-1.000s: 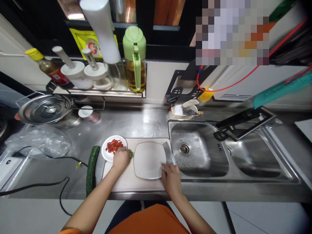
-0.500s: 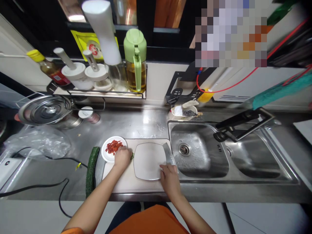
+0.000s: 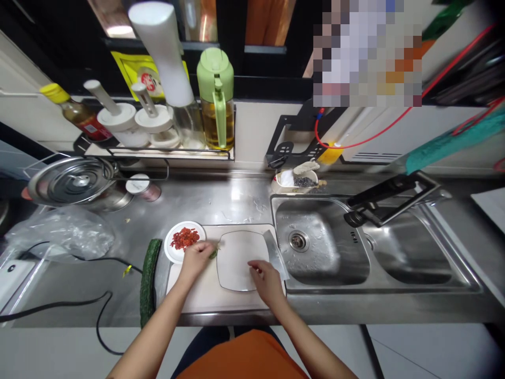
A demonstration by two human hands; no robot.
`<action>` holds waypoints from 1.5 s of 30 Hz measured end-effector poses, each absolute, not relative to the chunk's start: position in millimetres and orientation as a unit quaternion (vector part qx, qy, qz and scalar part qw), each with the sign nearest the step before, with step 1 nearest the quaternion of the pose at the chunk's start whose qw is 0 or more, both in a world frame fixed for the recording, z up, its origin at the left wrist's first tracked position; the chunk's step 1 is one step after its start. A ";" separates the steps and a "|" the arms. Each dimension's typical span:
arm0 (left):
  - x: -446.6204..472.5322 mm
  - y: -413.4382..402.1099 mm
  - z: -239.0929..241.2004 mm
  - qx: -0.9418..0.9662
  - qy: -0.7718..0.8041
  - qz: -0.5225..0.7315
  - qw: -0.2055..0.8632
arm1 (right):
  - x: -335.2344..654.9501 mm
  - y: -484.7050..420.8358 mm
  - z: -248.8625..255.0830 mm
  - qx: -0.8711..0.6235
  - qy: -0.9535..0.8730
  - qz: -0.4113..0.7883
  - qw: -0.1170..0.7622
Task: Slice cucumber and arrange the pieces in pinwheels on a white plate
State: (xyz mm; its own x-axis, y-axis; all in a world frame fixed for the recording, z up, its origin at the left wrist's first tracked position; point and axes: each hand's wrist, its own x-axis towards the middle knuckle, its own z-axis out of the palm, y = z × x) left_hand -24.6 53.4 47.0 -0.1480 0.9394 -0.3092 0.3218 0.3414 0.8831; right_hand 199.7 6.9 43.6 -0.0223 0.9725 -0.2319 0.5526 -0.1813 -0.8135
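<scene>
A pale cutting board lies at the counter's front edge with a square white plate on it. My left hand is curled beside the plate's left edge, pinching a small green vegetable piece. My right hand rests over the plate's right part with fingers bent, holding nothing that I can see. A cleaver lies just right of the plate, apart from my fingers. A small round plate of chopped red chilli sits behind my left hand.
A whole cucumber lies left of the board. A double steel sink with a black rack is to the right. A pot lid, plastic bag, black cable and condiment shelf stand left and behind.
My right hand has left the cleaver's handle and moved left onto the square plate. My left hand has shifted slightly toward the plate's edge with the green piece.
</scene>
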 end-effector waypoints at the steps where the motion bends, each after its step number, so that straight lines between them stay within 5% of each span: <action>1: -20.0 50.5 48.8 0.431 0.668 0.345 0.498 | 193.6 12.3 46.1 -0.651 -0.541 0.456 0.275; 6: 1.4 38.5 51.4 0.321 0.629 0.376 0.600 | 165.4 34.5 59.0 -0.605 -0.335 0.667 0.276; 14: 2.4 32.2 49.4 0.241 0.601 0.392 0.654 | 148.5 37.6 58.6 -0.547 -0.270 0.728 0.314; 36: -8.0 36.8 48.6 0.174 0.553 0.368 0.727 | 135.2 25.7 55.4 -0.595 -0.389 0.572 0.410; 45: 9.2 45.7 52.4 0.139 0.519 0.376 0.755 | 158.5 31.3 59.3 -0.603 -0.557 0.438 0.366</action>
State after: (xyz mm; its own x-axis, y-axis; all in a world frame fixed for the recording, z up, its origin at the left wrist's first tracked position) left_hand 9.2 45.7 52.4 0.1797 0.7123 -0.6785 -0.4232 0.6786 0.6003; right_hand 158.5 31.3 59.3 -0.0037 0.9927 -0.1206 0.3510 -0.1117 -0.9297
